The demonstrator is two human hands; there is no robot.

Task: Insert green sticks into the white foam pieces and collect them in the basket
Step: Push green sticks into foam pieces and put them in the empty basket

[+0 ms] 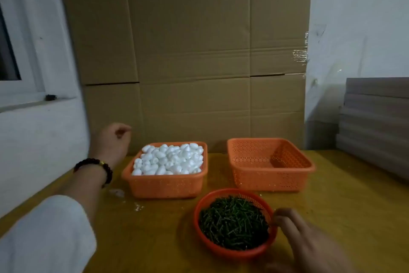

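A rectangular orange basket [163, 186] at centre left is heaped with white foam pieces [170, 158]. To its right stands an empty orange basket [271, 163]. In front, a round orange bowl [236, 252] holds a pile of green sticks [232, 223]. My left hand [112, 140] hovers in the air to the left of the foam basket, fingers loosely curled, holding nothing that I can see. My right hand [309, 241] rests at the bowl's right rim, fingertips touching the rim near the sticks; it is blurred.
The baskets sit on a yellow wooden table [332, 206]. A large cardboard sheet [192, 51] stands behind them. Stacked grey boards [376, 122] lie at the right. A white wall and window frame are on the left. White crumbs [117, 193] lie near the foam basket.
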